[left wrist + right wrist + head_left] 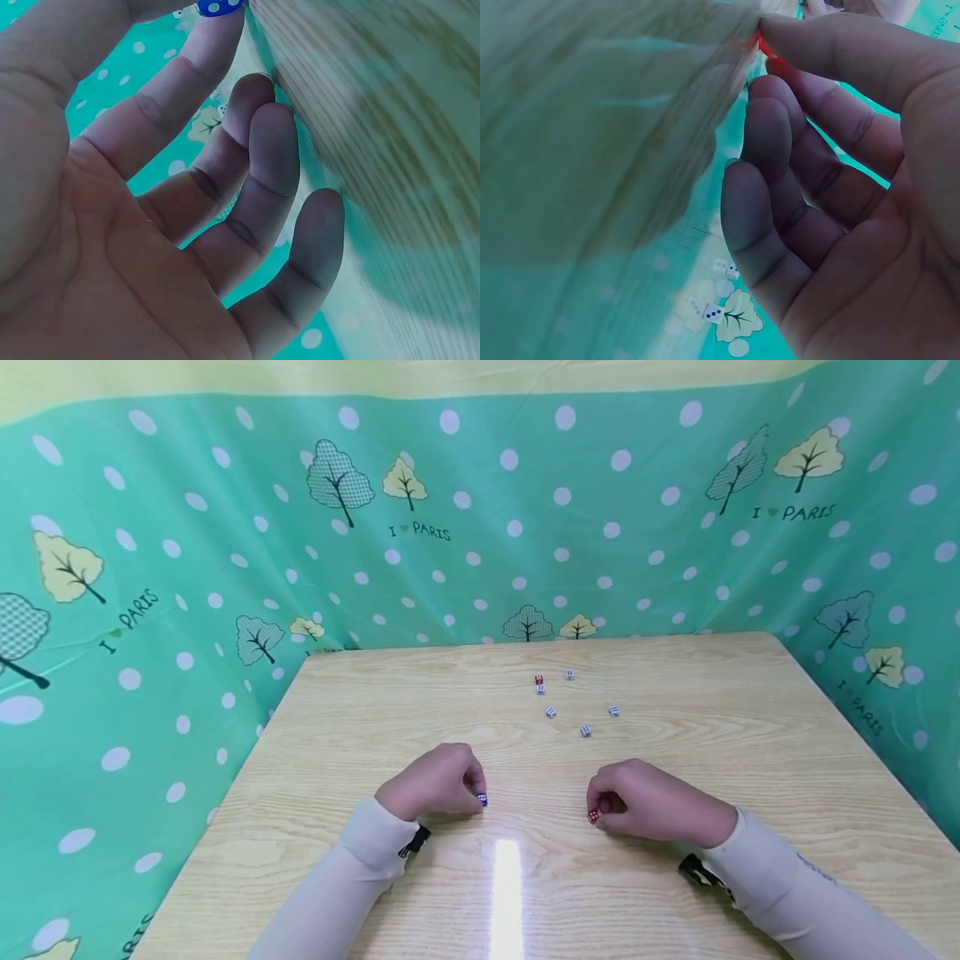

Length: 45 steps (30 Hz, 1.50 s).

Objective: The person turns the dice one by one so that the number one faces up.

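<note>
My left hand (442,781) pinches a blue die (482,798) with white dots between thumb and index finger, low over the wooden table. In the left wrist view the blue die (220,7) shows at the top edge, and the other fingers curve loosely with their tips by the tabletop. Across from it, my right hand (648,800) pinches a red die (593,816) with white dots between thumb and forefinger. Only a sliver of that red die (763,45) shows at the fingertips in the right wrist view. A gap of bare tabletop lies between the hands.
Beyond the hands, several white dice (586,731) lie scattered on the wooden table (375,710). Another red die (538,679) sits right behind one white die (540,690). A green dotted curtain (465,527) hangs behind and along both sides of the table.
</note>
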{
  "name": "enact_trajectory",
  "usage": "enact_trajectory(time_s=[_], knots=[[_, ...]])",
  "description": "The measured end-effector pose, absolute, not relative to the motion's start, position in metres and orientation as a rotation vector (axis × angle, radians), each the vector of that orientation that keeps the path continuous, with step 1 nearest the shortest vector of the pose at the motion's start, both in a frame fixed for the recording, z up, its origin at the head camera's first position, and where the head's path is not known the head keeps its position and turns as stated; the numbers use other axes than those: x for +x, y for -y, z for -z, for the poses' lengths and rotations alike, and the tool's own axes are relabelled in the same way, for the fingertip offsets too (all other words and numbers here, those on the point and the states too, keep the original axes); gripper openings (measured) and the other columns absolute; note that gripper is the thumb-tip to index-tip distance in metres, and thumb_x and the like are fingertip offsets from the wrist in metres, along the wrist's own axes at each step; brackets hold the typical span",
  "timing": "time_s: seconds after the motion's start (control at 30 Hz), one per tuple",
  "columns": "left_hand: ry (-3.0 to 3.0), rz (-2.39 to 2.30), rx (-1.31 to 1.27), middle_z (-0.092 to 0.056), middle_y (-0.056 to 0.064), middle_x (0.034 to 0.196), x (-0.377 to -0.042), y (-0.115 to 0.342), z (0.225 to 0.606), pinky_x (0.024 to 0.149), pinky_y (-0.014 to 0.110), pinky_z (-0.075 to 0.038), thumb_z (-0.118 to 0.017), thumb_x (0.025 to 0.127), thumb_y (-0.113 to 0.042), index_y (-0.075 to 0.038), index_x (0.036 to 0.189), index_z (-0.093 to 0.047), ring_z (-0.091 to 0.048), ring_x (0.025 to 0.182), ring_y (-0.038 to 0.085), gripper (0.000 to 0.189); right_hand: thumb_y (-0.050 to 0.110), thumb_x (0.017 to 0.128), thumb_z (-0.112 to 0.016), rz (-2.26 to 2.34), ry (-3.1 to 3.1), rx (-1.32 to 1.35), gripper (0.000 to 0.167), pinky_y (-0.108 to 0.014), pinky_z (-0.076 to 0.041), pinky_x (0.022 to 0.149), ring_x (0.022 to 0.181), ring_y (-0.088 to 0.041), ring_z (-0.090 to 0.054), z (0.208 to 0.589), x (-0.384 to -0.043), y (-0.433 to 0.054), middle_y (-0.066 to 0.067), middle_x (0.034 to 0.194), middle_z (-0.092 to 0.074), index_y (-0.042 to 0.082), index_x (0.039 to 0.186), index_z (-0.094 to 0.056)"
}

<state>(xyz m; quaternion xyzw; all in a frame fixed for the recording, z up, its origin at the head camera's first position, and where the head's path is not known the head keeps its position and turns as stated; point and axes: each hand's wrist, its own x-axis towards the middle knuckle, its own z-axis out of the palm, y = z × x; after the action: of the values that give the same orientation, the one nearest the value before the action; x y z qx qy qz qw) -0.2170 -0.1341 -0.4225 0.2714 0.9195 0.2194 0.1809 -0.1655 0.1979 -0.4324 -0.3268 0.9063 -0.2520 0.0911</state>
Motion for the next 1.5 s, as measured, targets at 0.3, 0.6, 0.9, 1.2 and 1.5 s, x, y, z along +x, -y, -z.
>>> enact_trajectory(time_s=[0.3,0.6,0.9,1.2,1.5], knots=[[-2.583,-0.646,0.759,-0.064,-0.01,0.067,-0.2183,0.1349,0.4233,0.06,0.026,-0.045,-0.082,0.073,-0.009,-0.019,0.071,-0.074,-0.052,0.069,0.01,0.013,0.014,0.087,-0.08,0.747,-2.691,-0.945,0.015,-0.022,-0.048,0.063,0.071,-0.006,-0.057,0.4322,-0.1646,-0.1969,0.014,0.078,-0.061,0.026,0.086,-0.072],[-2.571,-0.659,0.731,-0.066,-0.009,0.071,-0.2177,0.1334,0.42,0.065,0.028,-0.048,-0.084,0.075,-0.011,-0.02,0.071,-0.073,-0.055,0.072,0.011,0.015,0.009,0.086,-0.078,0.713,-2.76,-1.011,0.016,-0.02,-0.05,0.067,0.074,-0.005,-0.056,0.4312,-0.1595,-0.1928,0.014,0.083,-0.061,0.023,0.093,-0.076],[-2.573,-0.656,0.763,-0.065,-0.009,0.07,-0.2196,0.1333,0.4203,0.065,0.028,-0.048,-0.084,0.076,-0.01,-0.021,0.069,-0.072,-0.054,0.071,0.011,0.018,0.008,0.087,-0.078,0.671,-2.79,-1.071,0.018,-0.019,-0.049,0.065,0.071,-0.002,-0.054,0.4309,-0.1601,-0.1915,0.019,0.079,-0.057,0.025,0.087,-0.074],[-2.571,-0.656,0.749,-0.066,-0.009,0.071,-0.2184,0.1343,0.4205,0.066,0.029,-0.049,-0.084,0.076,-0.01,-0.02,0.07,-0.072,-0.055,0.072,0.011,0.017,0.011,0.087,-0.08,0.677,-2.783,-1.061,0.017,-0.02,-0.051,0.067,0.073,0.0,-0.056,0.4317,-0.1597,-0.1911,0.021,0.081,-0.061,0.027,0.087,-0.073],[-2.576,-0.645,0.744,-0.065,-0.009,0.071,-0.2175,0.1344,0.4209,0.067,0.029,-0.049,-0.084,0.076,-0.011,-0.02,0.071,-0.073,-0.054,0.073,0.011,0.016,0.013,0.086,-0.081,0.721,-2.778,-1.051,0.015,-0.021,-0.053,0.068,0.074,-0.001,-0.06,0.4316,-0.1595,-0.192,0.02,0.082,-0.064,0.027,0.087,-0.074]])
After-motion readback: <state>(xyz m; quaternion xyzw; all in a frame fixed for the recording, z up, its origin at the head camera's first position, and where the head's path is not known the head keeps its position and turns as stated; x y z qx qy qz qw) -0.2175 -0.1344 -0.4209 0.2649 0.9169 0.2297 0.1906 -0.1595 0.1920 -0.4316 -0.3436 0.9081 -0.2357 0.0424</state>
